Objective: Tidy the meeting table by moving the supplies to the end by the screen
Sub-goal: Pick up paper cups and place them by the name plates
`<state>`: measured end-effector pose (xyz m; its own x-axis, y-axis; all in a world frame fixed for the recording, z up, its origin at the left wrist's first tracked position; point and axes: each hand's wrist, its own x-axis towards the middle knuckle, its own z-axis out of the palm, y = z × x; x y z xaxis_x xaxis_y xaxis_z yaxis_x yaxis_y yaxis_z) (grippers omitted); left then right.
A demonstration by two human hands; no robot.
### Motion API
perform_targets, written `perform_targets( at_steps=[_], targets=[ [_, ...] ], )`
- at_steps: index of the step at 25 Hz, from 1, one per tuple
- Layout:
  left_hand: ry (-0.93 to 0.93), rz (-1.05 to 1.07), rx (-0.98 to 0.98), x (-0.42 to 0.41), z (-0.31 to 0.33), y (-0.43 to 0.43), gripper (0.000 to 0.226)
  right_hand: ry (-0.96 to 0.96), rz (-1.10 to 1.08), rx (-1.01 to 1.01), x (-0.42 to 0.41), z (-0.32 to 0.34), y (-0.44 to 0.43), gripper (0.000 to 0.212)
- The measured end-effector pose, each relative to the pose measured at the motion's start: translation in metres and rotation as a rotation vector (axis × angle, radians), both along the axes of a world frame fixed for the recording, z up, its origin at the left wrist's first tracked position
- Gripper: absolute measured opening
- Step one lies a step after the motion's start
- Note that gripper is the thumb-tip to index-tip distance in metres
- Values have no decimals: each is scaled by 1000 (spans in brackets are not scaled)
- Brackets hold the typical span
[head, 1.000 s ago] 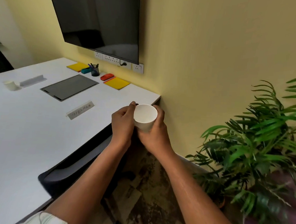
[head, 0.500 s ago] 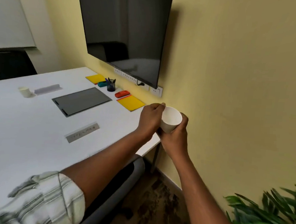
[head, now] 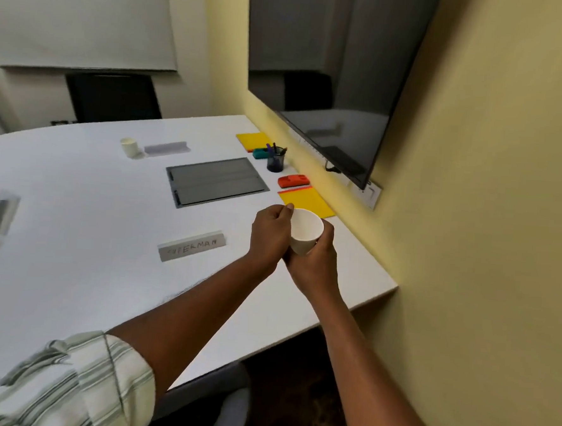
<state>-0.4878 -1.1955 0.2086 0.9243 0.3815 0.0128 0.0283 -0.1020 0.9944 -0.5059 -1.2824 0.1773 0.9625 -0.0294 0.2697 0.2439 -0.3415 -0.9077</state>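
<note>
Both the left hand point(head: 270, 237) and the right hand point(head: 314, 264) curl their fingers round a white paper cup point(head: 306, 231), holding it over the table point(head: 74, 233) near its wall-side edge. A yellow pad point(head: 310, 203) lies just beyond, below the screen point(head: 331, 67).

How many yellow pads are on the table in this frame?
2. One yellow pad lies at the far end beside the pen holder; the other lies nearer, just past the held paper cup.
</note>
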Motion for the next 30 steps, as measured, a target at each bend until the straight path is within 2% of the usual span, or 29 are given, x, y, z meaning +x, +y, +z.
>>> perform_targets(
  at_steps=[5,10,13,17,19,24,30],
  targets=[
    [54,222,13,53,-21,-1,31,-19,163,-85,75,-18,-4,75],
    [104,311,49,67,-47,6,38,-2,230,-212,108,-44,2,82],
    [131,374,66,67,-63,20,40,10,239,-170,117,-58,5,82],
    [226,496,182,62,-75,45,36,104,193,-124,140,-73,15,81],
    [261,509,228,58,-84,58,40,111,188,-120,147,-81,26,80],
    [402,518,202,61,-121,59,46,176,160,-139,158,-118,54,78],
    [461,471,279,82,-153,66,62,283,260,-223,204,-166,89,77]
  ],
)
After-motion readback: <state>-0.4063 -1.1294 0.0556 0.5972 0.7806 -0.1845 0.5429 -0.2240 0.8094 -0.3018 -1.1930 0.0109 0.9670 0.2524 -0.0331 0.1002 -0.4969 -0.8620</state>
